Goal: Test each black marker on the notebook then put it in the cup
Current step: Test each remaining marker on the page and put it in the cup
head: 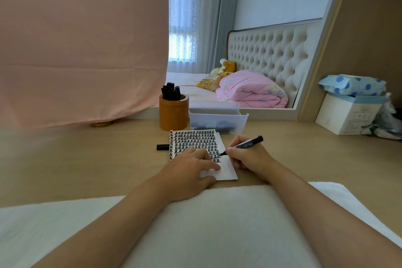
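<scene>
Now right grip (243,155) tight around black marker (250,142), left grip (189,169) flat on scribble-filled notebook (195,137).

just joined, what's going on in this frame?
A person is testing a black marker. The right hand grips it with the tip on the notebook, whose page is mostly filled with black marks. The left hand presses flat on the page. A loose cap lies on the desk left of the notebook. Several markers stand in the brown cup behind; the clear bin beside it holds dark items.
</scene>
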Demonstrator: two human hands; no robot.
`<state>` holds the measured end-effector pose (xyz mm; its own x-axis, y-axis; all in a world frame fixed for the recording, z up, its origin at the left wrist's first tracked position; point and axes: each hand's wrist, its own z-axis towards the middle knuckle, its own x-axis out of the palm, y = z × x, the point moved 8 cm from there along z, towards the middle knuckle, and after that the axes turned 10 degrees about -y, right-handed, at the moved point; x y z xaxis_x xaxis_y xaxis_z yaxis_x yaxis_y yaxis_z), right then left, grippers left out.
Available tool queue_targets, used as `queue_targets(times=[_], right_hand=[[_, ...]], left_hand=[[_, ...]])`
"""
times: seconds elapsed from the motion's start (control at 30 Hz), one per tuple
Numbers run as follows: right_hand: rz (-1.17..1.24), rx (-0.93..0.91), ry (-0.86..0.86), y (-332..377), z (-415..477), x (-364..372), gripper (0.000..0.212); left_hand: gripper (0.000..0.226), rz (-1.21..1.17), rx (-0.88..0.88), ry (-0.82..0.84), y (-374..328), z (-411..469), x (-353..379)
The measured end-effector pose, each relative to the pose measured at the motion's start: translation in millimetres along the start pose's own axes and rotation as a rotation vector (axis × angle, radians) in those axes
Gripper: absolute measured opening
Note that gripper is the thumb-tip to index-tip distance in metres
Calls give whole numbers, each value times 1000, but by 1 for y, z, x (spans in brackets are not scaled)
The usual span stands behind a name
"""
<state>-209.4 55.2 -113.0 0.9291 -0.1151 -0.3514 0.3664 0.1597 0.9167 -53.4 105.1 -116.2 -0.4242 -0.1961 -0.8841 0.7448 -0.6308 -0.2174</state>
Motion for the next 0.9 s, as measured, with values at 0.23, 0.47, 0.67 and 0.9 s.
queue_targets(times=[0.23,0.47,0.67,0.9], right_hand=[[-27,-19,4,-1,-3,1,21],[-64,-43,-2,-3,-1,3,18],[-133,-67,-17,-4,3,3,22],[-116,-92,-29,-3,3,1,24]], left_hand=[[41,-8,-19,4,1,-1,1],[42,-13,-30,12,0,0,0],[42,-12,-41,20,0,0,1],[42,-17,-47,22,0,0,1]])
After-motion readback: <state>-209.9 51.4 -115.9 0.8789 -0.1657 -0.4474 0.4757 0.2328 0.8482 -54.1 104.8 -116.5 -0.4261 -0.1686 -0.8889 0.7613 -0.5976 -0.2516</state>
